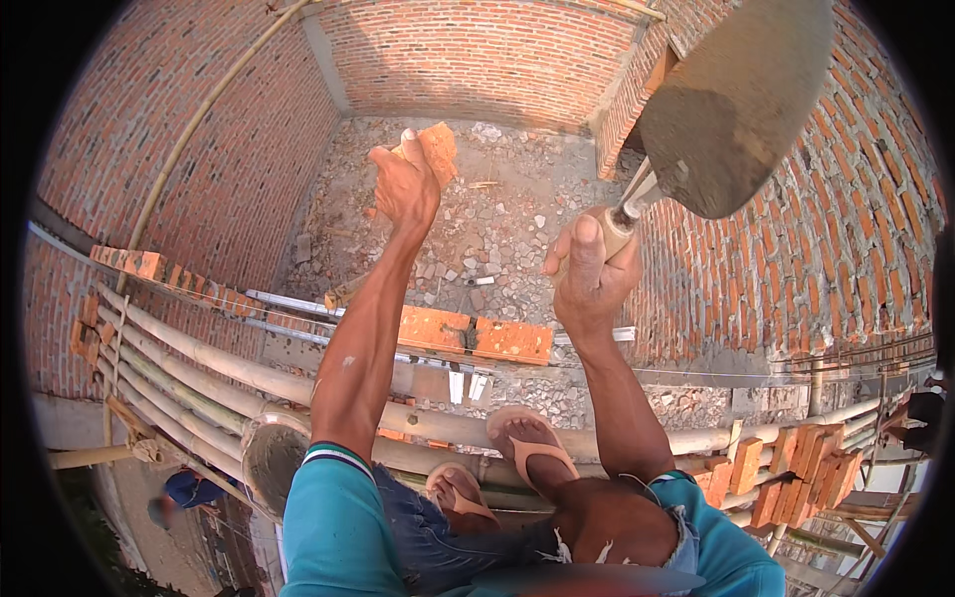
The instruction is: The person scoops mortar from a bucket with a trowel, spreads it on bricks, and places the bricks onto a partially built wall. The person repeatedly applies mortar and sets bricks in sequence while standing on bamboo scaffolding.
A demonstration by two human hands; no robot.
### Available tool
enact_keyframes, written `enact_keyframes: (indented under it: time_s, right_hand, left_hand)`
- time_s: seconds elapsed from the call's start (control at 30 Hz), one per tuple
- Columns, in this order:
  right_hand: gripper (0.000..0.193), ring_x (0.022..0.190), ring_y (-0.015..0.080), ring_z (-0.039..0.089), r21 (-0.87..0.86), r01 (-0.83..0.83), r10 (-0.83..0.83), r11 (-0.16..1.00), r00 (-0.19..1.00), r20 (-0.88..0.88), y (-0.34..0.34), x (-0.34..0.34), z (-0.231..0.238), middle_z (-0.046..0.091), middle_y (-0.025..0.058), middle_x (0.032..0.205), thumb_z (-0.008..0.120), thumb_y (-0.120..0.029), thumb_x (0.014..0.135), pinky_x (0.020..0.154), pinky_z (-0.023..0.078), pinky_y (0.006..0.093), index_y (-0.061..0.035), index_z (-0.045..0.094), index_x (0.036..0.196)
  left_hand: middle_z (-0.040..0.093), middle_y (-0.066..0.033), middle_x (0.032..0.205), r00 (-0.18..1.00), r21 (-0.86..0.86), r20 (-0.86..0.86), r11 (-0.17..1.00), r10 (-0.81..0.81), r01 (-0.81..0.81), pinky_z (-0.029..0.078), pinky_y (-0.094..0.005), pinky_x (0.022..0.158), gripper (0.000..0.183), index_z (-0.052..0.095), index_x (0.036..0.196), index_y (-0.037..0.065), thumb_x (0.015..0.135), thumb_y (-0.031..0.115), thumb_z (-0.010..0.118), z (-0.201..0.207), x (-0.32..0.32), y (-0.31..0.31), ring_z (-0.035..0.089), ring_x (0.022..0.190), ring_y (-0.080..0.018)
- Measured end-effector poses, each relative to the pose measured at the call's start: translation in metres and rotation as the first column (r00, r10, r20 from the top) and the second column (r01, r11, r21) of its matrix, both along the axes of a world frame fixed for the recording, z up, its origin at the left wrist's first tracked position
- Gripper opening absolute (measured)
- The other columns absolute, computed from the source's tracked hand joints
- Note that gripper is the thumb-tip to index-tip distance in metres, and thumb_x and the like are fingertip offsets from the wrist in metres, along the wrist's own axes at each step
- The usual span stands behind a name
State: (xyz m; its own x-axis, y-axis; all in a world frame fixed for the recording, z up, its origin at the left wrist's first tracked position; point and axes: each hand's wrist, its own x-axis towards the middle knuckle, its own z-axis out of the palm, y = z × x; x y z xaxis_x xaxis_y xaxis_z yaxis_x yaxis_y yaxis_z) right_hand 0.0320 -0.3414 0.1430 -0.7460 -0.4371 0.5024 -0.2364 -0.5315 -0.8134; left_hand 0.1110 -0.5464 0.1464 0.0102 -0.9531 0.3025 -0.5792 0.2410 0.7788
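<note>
Bamboo poles [229,366] are laid side by side in a band bowed from 9 o'clock to 4 o'clock, and sandals [537,458] are set upon them near 6 o'clock. Beyond, a floor [363,174] is strewn with rubble and bounded by brick: the left wall [269,179] at 10 o'clock, the far wall [468,60] at 12, the right wall [826,239] at 2 to 3, its joints roughly filled. Across the centre a brick course [512,340] is laid, and a string [696,373] is stretched toward 3 o'clock. A bucket [249,448] is seen at 8 o'clock; loose bricks [801,468] are stacked at 4.

At about 2 o'clock a trowel [741,109] is held up, its handle clenched in the right grip [595,267]. Its long axis is slanted, the blade being pointed between 1 and 2 o'clock. Just before 12 o'clock a brick piece [440,151] is grasped by the left grip [406,191]; its exposed end is turned toward 2 o'clock, but with part hidden, its long axis cannot be told.
</note>
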Motion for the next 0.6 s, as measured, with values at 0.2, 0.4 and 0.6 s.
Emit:
enact_keyframes:
  time_s: [0.2,0.4,0.6]
  right_hand:
    - [0.031,0.061,0.0144,0.062,0.709,0.120,0.100,0.695,0.960,-0.261,-0.023,-0.007,-0.020,0.061,0.0110,0.066,0.067,-0.026,0.103,0.055,0.049,0.0361,0.0023,0.058,0.095]
    - [0.033,0.048,0.0076,0.053,0.173,0.002,-0.004,0.985,1.000,0.008,0.007,-0.008,0.000,0.057,0.0026,0.063,0.066,-0.032,0.104,0.043,0.042,0.0265,-0.0024,0.056,0.095]
    - [0.039,0.065,0.0101,0.064,0.257,-0.132,0.121,0.957,0.991,0.057,-0.020,-0.007,0.030,0.063,0.0046,0.082,0.083,-0.026,0.092,0.050,0.054,0.0250,-0.0010,0.055,0.100]
  left_hand:
    - [0.069,-0.0333,0.097,0.987,0.013,-0.141,0.997,-0.075,0.077,0.050,-0.0582,0.085,0.066,0.051,0.113,-0.008,0.108,0.056,0.038,0.019,-0.019,-0.003,0.069,0.094,-0.0494]
    - [0.067,-0.0181,0.120,0.522,0.068,-0.798,0.815,-0.301,0.575,0.053,-0.0460,0.098,0.072,0.052,0.133,-0.002,0.112,0.058,0.020,0.020,-0.017,0.002,0.069,0.109,-0.0328]
    - [0.060,-0.0125,0.132,0.253,0.027,-0.916,0.582,-0.312,0.813,0.058,-0.0460,0.103,0.081,0.046,0.143,0.009,0.104,0.072,0.014,0.030,0.010,0.029,0.067,0.117,-0.0276]
